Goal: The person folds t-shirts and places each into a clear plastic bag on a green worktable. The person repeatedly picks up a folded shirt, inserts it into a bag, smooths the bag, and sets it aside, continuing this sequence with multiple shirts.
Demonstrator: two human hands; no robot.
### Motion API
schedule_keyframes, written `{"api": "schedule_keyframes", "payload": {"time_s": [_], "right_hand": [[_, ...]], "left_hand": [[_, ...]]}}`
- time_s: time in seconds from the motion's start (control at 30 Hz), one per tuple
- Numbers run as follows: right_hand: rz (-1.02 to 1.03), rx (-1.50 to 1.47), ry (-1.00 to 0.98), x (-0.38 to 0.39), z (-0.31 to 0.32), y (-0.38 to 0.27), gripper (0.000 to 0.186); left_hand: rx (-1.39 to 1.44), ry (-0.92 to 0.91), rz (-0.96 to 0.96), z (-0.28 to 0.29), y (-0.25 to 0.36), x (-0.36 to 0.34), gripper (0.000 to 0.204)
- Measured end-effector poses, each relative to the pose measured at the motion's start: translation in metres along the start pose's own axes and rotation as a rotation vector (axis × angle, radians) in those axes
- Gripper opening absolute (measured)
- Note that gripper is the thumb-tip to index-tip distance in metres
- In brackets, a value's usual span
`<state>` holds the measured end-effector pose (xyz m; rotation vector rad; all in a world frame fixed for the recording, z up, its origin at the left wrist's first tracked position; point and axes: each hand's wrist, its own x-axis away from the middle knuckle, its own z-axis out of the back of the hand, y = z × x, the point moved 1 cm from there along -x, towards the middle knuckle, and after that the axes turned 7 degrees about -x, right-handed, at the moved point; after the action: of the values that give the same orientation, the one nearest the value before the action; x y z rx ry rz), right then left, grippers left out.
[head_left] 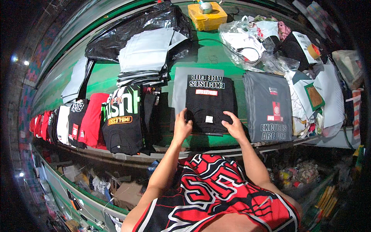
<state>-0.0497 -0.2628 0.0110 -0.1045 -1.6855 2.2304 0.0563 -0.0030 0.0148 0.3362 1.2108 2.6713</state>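
Observation:
A folded black T-shirt (pixel 205 104) with white block lettering and a small red-and-white print lies in front of me. It rests partly on a flat grey plastic bag (pixel 180 82), which shows past its left and far edges. My left hand (pixel 182 125) is at the shirt's near left edge, fingers stretched forward and thumb apart. At the near right edge is my right hand (pixel 234 125), its index finger and thumb spread over the cloth. Neither hand visibly grips anything. Just right of it lies a shirt packed in a grey translucent bag (pixel 268 104).
Folded shirts (pixel 121 123) in black, red and white line the table's left front edge. Behind them are stacked grey-white bags (pixel 143 52) and black plastic wrap (pixel 104 40). A yellow taped box (pixel 208 17) stands at the far side. Clear plastic bags (pixel 247 44) and a tape roll (pixel 313 51) lie right.

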Motion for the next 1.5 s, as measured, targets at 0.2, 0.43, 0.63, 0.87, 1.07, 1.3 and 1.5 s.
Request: {"api": "schedule_keyframes", "payload": {"time_s": [0.2, 0.43, 0.63, 0.87, 1.07, 1.3, 1.5], "right_hand": [[-0.052, 0.011, -0.002, -0.003, -0.006, -0.01, 0.05], [0.16, -0.006, -0.021, -0.001, -0.008, -0.047, 0.052], [-0.246, -0.253, -0.068, 0.028, -0.035, -0.022, 0.047], [-0.24, 0.102, -0.074, 0.029, -0.044, -0.052, 0.054], [0.054, 0.588, -0.135, 0.046, -0.1, -0.117, 0.074], [0.056, 0.626, 0.008, 0.034, -0.1, -0.091, 0.033], [0.042, 0.537, 0.028, 0.027, -0.073, -0.064, 0.039]], "left_hand": [[-0.017, -0.16, -0.019, 0.009, 0.017, -0.017, 0.058], [0.06, 0.001, -0.268, 0.052, 0.028, -0.013, 0.062], [0.074, -0.176, 0.114, 0.047, -0.026, 0.027, 0.046], [-0.083, -0.143, 0.012, 0.042, -0.014, 0.023, 0.043], [0.014, -0.133, -0.155, 0.015, 0.03, 0.018, 0.042], [0.172, -0.154, -0.228, 0.037, 0.003, 0.029, 0.043], [-0.576, -0.431, -0.688, 0.062, -0.034, 0.032, 0.036]]}}
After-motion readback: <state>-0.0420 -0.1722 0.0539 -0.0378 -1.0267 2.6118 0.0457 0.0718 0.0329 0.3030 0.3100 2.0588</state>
